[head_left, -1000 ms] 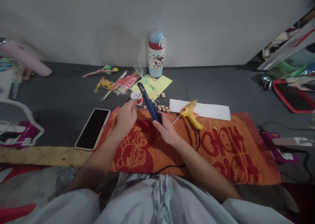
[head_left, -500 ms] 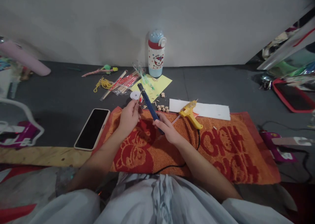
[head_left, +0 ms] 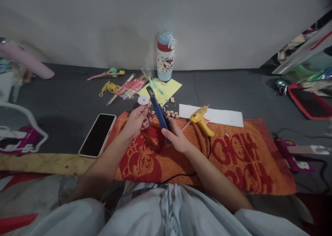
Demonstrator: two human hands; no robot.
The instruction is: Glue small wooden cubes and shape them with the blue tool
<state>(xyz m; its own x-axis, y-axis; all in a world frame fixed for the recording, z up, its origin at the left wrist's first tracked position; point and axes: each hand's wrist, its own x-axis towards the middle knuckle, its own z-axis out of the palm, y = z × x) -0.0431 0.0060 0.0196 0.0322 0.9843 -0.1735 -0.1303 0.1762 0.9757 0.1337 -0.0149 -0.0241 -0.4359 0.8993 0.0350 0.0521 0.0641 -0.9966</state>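
My left hand [head_left: 137, 121] is closed, pinching a thin pale stick [head_left: 148, 105] that pokes up from the fingertips. A long dark blue hand tool [head_left: 158, 108], its exact kind unclear, is gripped in my right hand [head_left: 174, 135]. Its dark tip points up and away, close to the stick; I cannot tell whether they touch. Beyond my left hand lies a white spool [head_left: 143, 100]. Several small cut wooden pieces [head_left: 171, 114] are scattered just past the tool. To the right of my right hand, a yellow glue gun [head_left: 200, 118] rests partly on a white strip [head_left: 225, 117].
An orange towel [head_left: 181, 163] covers the near table. A phone [head_left: 98, 135] lies left of it. Behind are yellow paper [head_left: 172, 88], packaged sticks [head_left: 132, 87], yellow cord [head_left: 110, 87] and an upright bottle [head_left: 165, 56]. The glue gun's black cord [head_left: 181, 175] crosses the towel.
The blue tool has turned slightly in my right hand, showing a broader side. My left hand has dropped a little, and less of the stick shows above the fingers.
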